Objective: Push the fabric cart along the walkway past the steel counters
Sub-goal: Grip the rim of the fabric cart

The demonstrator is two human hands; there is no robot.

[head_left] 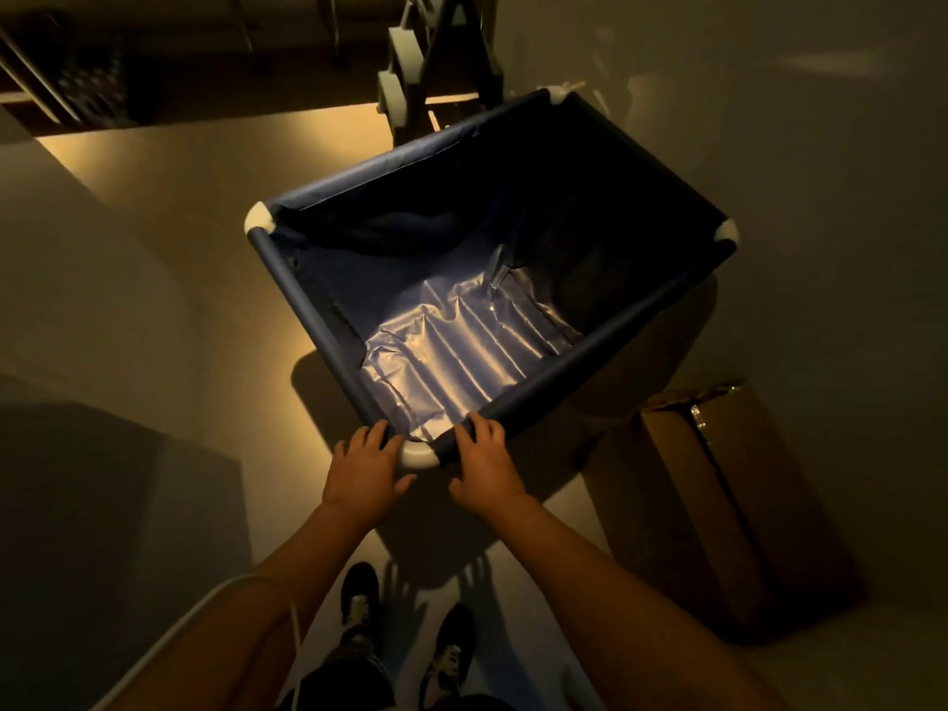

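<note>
The blue fabric cart [492,259] stands on the floor, its near corner toward the person. The left hand [365,469] and right hand [483,461] grasp the rim on either side of that corner. A cardboard box [728,505] sits beside it. No legible writing.

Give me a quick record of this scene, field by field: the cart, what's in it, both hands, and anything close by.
cart: blue fabric cart, white corner caps
contents: dark cloth at the far end; bare creased liner near the person
left hand: on the rim, left of the near corner
right hand: fingers over the rim, right of that corner
nearby: cardboard box on the floor to the right
light: dim
</note>
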